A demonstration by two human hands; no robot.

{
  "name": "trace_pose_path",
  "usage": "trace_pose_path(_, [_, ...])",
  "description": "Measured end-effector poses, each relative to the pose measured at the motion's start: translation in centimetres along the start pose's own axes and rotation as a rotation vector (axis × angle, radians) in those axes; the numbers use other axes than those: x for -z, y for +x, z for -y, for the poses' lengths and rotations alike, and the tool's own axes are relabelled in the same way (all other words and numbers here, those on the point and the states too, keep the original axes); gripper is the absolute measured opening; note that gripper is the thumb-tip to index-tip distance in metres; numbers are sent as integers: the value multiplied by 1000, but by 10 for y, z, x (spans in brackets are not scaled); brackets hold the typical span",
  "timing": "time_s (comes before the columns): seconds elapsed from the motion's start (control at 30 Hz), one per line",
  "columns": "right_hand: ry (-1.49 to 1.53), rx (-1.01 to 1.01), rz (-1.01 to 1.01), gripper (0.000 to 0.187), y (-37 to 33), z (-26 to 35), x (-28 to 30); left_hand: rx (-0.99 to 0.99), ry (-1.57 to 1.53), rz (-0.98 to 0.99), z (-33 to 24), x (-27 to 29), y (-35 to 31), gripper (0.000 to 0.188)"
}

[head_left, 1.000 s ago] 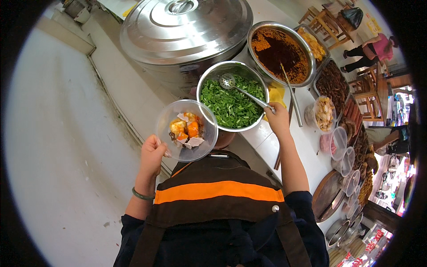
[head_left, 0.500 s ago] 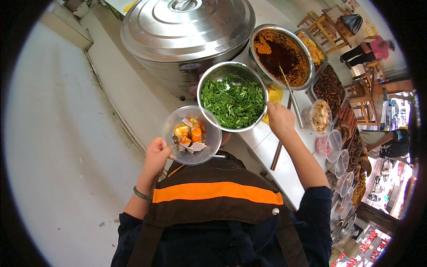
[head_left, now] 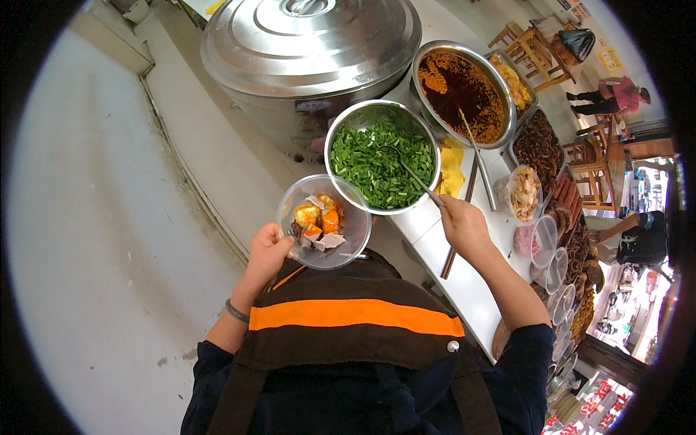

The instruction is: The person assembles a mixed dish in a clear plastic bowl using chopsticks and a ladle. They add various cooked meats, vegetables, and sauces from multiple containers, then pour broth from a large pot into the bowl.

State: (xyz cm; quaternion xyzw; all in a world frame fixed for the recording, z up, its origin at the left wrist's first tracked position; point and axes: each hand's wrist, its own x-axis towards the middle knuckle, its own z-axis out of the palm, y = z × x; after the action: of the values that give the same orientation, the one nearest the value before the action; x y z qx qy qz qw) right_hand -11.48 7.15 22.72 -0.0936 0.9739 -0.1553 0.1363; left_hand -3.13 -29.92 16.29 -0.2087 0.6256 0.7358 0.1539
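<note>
My left hand (head_left: 270,250) grips the rim of a clear plastic bowl (head_left: 350,255), thumb over its edge. Inside lie cut pieces of food (head_left: 321,225), orange, yellowish and pale pink-grey. My right hand (head_left: 464,226) is closed round the handle of a metal spoon (head_left: 419,179), whose head rests among chopped green chives or scallions (head_left: 368,174). These greens fill part of a steel bowl (head_left: 437,168), which stands just beyond the plastic bowl; in this view the two rims overlap.
A large lidded steel pot (head_left: 312,51) stands behind. To the right are a pot of dark red oily sauce (head_left: 464,98) with a ladle, chopsticks (head_left: 449,262), a yellow cloth (head_left: 451,170), several clear tubs (head_left: 536,239) and trays of brown food (head_left: 538,145). Farther off, two people stand near wooden chairs.
My right hand has moved from the steel bowl's rim slightly down and right, and the spoon now shows in the greens. The plastic bowl has shifted a little right with my left hand.
</note>
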Motion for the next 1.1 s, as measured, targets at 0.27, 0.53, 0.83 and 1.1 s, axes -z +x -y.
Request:
trace_pose_path(0.27, [442, -145, -16, 24, 11, -7, -16, 12, -52, -21, 1, -1, -5, 19])
trace_pose_path(0.53, [1169, -542, 167, 21, 22, -16, -9, -15, -55, -59, -2, 0, -12, 19])
trace_pose_path(0.83, [1109, -431, 6, 22, -9, -14, 29, -81, -89, -106, -26, -3, -14, 18])
trace_pose_path(1.1, [307, 322, -340, 22, -67, 35, 27, -82, -119, -107, -59, -24, -18, 21])
